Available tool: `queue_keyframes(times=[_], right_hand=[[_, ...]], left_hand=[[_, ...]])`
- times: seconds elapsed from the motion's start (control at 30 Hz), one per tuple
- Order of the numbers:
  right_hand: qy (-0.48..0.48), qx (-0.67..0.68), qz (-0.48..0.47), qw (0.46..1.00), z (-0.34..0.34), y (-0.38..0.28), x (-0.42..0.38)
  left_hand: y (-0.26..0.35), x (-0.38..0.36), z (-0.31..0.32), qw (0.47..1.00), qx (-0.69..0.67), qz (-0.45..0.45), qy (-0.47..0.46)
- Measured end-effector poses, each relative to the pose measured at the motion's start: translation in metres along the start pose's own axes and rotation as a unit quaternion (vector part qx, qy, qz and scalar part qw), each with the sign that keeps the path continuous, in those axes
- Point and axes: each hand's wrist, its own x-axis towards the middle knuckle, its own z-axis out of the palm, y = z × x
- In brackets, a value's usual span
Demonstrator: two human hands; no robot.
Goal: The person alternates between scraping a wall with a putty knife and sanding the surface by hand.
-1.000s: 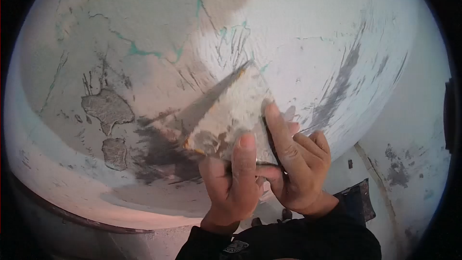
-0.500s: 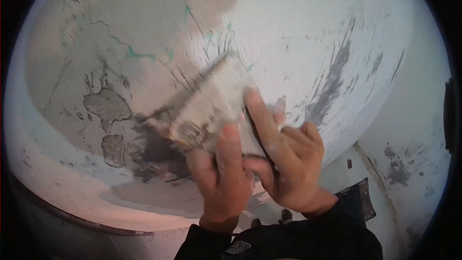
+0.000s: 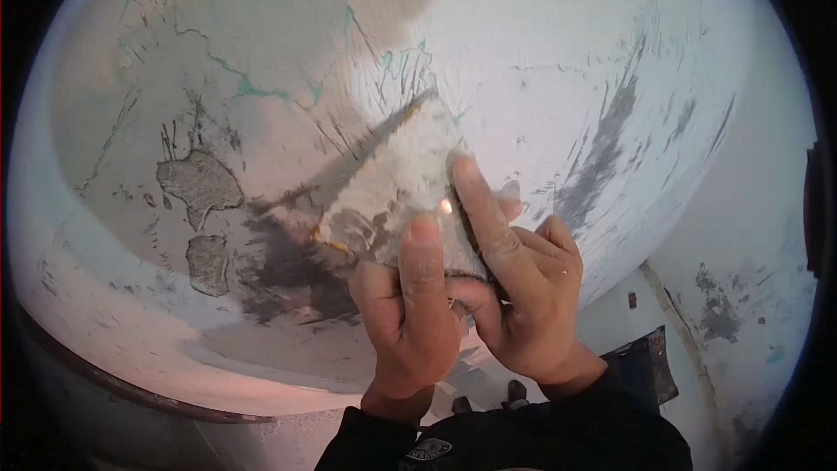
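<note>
Both hands hold a flat, roughly square plaster scraper [image 3: 410,157] against a patchy white wall [image 3: 558,105]. Its pale face is smeared with dried filler, and a glint of light shows near the middle. My left hand [image 3: 410,314] grips the lower edge, thumb lying on the face and fingers curled beneath. With its index finger stretched along the face, my right hand [image 3: 532,296] holds the right side, where a dark edge shows. Any handle is hidden by the hands. The scraper's far edge meets or nearly meets the wall; the exact contact cannot be made out.
Bare grey patches [image 3: 200,183] and a dark smudged area [image 3: 292,270] mark the wall to the left. Grey streaks [image 3: 602,148] run down it on the right. A dark ledge [image 3: 139,397] curves along the lower left. Shoes [image 3: 517,391] show below on the floor.
The view has shifted slightly, and the scraper, blurred before, shows more sharply. Relative to the wall marks, scraper and hands have barely moved. Both hands keep the same hold.
</note>
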Motion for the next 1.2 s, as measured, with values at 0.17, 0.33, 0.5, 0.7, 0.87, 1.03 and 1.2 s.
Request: queue_keyframes(times=[0.17, 0.33, 0.5, 0.7, 0.87, 1.03, 1.2], right_hand=[[0.022, -0.008, -0.020, 1.000, 0.008, 0.006, 0.009], [-0.047, -0.014, 0.016, 0.999, -0.005, -0.002, 0.007], [-0.055, -0.012, 0.007, 0.998, -0.009, -0.011, 0.010], [-0.011, 0.007, 0.034, 0.999, 0.007, -0.001, -0.019], [0.014, 0.005, 0.009, 1.000, 0.013, 0.005, -0.022], [-0.046, -0.022, 0.011, 0.999, 0.009, 0.007, -0.009], [-0.098, -0.005, 0.032, 0.995, -0.007, -0.001, -0.016]], left_hand=[[0.010, 0.001, -0.006, 0.992, 0.055, -0.103, 0.055], [0.010, -0.001, 0.004, 0.999, 0.018, -0.005, 0.032], [0.012, 0.005, -0.008, 0.956, 0.282, 0.032, 0.072], [-0.037, -0.022, -0.022, 0.984, 0.143, 0.098, -0.032], [-0.008, -0.011, -0.012, 0.997, 0.012, -0.064, -0.044], [-0.030, -0.017, -0.022, 0.993, 0.116, -0.016, 0.034], [-0.036, -0.016, -0.027, 0.986, 0.159, 0.054, 0.010]])
